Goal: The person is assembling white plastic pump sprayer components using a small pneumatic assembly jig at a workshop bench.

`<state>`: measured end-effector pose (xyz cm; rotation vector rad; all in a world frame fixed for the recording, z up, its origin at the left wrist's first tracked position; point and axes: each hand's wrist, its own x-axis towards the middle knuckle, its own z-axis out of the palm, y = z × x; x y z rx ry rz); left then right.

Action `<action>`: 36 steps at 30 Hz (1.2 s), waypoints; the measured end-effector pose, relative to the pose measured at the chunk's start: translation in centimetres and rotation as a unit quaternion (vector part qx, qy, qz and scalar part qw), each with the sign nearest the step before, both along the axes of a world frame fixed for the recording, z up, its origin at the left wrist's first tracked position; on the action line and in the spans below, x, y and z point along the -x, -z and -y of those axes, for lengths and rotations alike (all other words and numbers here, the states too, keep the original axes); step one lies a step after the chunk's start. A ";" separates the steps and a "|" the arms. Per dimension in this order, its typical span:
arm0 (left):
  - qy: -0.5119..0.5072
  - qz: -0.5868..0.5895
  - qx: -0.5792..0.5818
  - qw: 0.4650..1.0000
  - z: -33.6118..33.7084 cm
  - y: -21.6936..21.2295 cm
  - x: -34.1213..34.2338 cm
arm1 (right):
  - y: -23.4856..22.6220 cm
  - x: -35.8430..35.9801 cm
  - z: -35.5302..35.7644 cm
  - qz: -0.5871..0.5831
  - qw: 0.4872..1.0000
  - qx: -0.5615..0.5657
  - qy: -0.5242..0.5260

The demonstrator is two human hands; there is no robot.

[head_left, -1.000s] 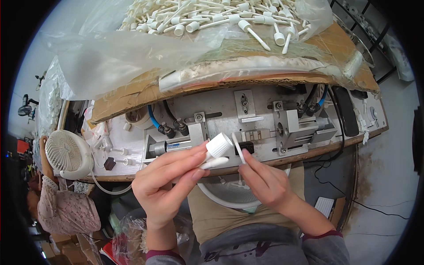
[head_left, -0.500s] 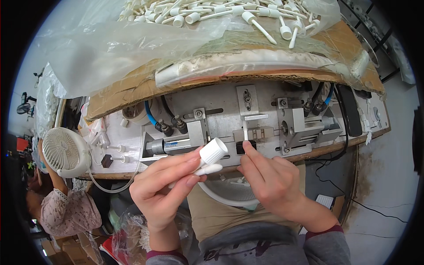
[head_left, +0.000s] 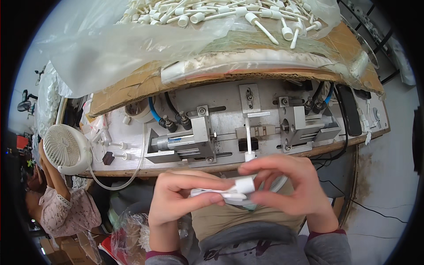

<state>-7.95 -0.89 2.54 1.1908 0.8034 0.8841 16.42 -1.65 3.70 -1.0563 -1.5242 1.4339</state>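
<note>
My left hand pinches a few white applicators between thumb and fingers. One white screw cap with a stem sticks out toward my right hand, and a rounded white tip lies beside it. My right hand is slightly blurred, its thumb and index finger apart on either side of that cap, seemingly not closed on it. Beyond my hands, another white applicator lies lengthwise across the small metal holder, cap end toward me. Metal clamp units with cylinders, left and right, flank the holder.
A cardboard sheet above the bench carries a heap of white capped applicators and clear plastic. A white fan stands at left, a black phone at right. A basket rim shows under my hands. Another person sits at left.
My right hand has drawn back from the holder, leaving an applicator lying in it, and has come beside the left. My left hand has moved down and right, turning its applicators flatter.
</note>
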 end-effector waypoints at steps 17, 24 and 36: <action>0.008 0.089 0.122 0.989 0.0 0.6 -0.1 | 3.4 -3.5 -1.2 -0.114 0.978 -0.163 -0.058; -0.039 0.206 0.097 0.973 0.2 1.4 0.2 | 4.8 -0.6 -0.4 0.371 0.810 -0.450 0.060; -0.112 0.115 0.103 0.982 0.5 0.6 -1.0 | 2.8 1.4 -1.0 0.504 0.752 -0.425 0.021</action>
